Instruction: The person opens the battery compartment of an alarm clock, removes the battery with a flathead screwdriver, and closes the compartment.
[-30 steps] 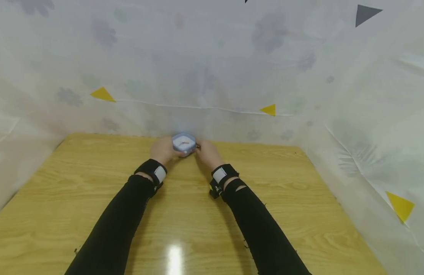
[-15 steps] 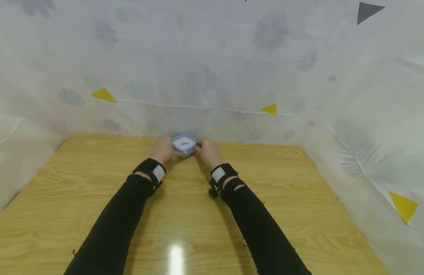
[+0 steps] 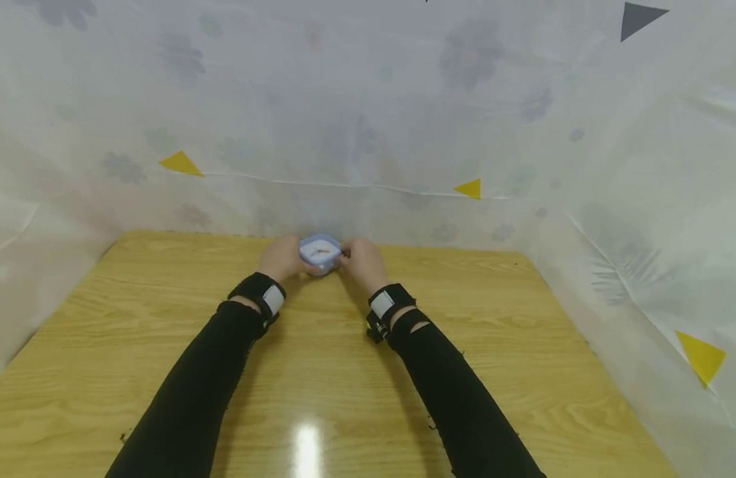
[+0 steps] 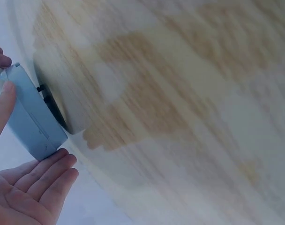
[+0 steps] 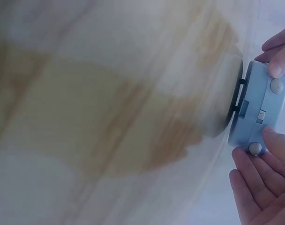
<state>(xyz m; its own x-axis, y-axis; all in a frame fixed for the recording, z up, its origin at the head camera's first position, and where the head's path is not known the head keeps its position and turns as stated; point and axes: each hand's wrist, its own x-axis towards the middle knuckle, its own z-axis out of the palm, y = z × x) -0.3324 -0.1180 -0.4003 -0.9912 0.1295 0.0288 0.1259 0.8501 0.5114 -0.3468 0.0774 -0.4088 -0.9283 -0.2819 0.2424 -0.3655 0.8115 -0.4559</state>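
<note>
A small light-blue desk clock (image 3: 320, 249) with a white face sits near the table's far edge, its face tilted up. My left hand (image 3: 279, 257) grips its left side, thumb on the near side and fingers around the side. At the right side, my right hand (image 3: 366, 264) pinches the clock between thumb and fingers. In the right wrist view the blue casing (image 5: 257, 105) shows round silver knobs, a small white piece in a slot and short black pegs toward the table. The left wrist view has my left thumb (image 4: 5, 96) against a pale knob on the casing.
The wood-grain table (image 3: 320, 385) reaches back to a pale floral sheet (image 3: 356, 99) that hangs behind and along both sides. Yellow triangles (image 3: 181, 163) and a grey one (image 3: 641, 20) mark the sheet. Black straps (image 3: 259, 295) circle both wrists.
Both hands stay at the clock, which keeps nearly the same place. The wrists have spread very slightly apart, and the head view has shifted a little.
</note>
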